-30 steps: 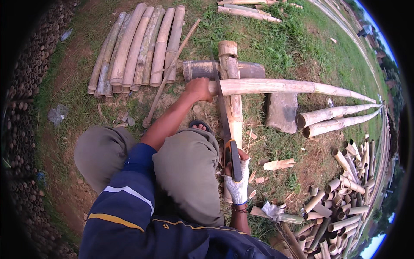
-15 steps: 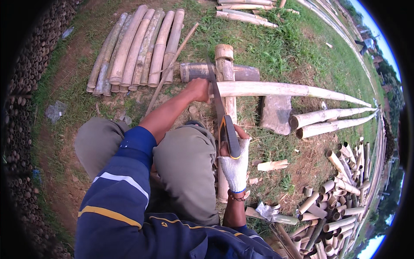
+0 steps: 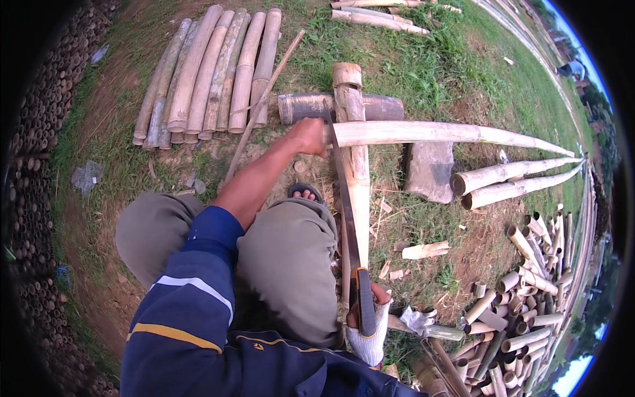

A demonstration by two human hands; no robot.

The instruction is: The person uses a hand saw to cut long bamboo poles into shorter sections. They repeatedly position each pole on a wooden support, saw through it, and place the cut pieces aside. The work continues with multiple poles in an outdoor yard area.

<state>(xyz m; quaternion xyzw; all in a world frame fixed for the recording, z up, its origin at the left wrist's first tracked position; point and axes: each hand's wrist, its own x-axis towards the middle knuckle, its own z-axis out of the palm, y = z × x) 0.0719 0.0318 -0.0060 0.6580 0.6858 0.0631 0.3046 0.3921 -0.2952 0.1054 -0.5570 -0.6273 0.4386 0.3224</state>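
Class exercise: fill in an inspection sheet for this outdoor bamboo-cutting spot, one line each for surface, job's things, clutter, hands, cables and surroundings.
Surface: grass and bare soil.
Job's things: long bamboo pole lies across an upright-running bamboo support; hand saw has its blade tip at the pole's cut end.
Clutter: short cut bamboo tubes heaped at right; offcuts on the ground; flat stone.
Hands: left hand presses the pole's end; gloved right hand has its grip on the saw handle.
Cables: nothing seen.
Surroundings: row of bamboo lengths at upper left; stacked tube ends along the left edge.
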